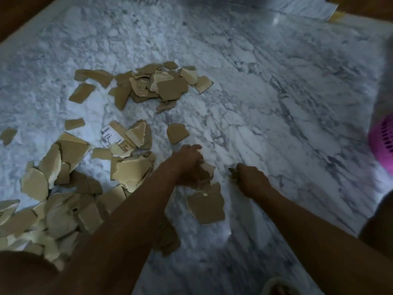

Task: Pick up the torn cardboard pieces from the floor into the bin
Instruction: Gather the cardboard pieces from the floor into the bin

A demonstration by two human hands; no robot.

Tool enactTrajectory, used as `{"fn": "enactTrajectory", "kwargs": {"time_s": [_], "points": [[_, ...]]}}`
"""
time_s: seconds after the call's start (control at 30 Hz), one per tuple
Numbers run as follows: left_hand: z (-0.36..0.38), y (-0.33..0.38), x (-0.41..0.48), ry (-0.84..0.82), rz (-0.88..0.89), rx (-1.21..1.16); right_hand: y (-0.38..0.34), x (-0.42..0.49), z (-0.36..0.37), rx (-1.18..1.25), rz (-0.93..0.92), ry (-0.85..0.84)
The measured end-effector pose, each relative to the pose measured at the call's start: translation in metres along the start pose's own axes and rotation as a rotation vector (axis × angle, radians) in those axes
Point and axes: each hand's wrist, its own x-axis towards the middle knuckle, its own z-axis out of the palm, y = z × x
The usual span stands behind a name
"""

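Torn brown cardboard pieces lie scattered on the marble floor (265, 107): one heap (155, 84) further out, a bigger heap (63, 188) at the left. My left hand (187, 165) grips a few torn pieces (207, 170) just above the floor. A larger piece (207, 206) lies right below that hand. My right hand (252, 179) is beside it, fingers curled around a small dark scrap (234, 172). A pink perforated bin (382, 139) shows at the right edge.
A single piece (177, 133) lies ahead of my left hand. Dark wooden furniture edges the top left and top right corners. My knee (23, 271) is at the bottom left. Bare marble stretches between my hands and the bin.
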Motion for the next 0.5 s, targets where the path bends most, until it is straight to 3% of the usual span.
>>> {"fn": "enactTrajectory", "kwargs": {"time_s": [0.17,0.27,0.4,0.5], "points": [[0.009,-0.001,0.0,0.01,-0.036,0.096,0.014,0.007,-0.014,0.143,-0.014,0.006],[0.008,-0.002,-0.011,0.039,-0.093,0.046,0.006,0.006,-0.03,0.253,-0.149,-0.066],[-0.007,0.0,-0.02,0.078,-0.152,-0.193,-0.017,0.007,-0.042,0.084,-0.295,-0.257],[-0.019,-0.008,-0.034,0.178,-0.241,-0.323,-0.038,0.007,-0.039,-0.106,-0.335,-0.279]]}}
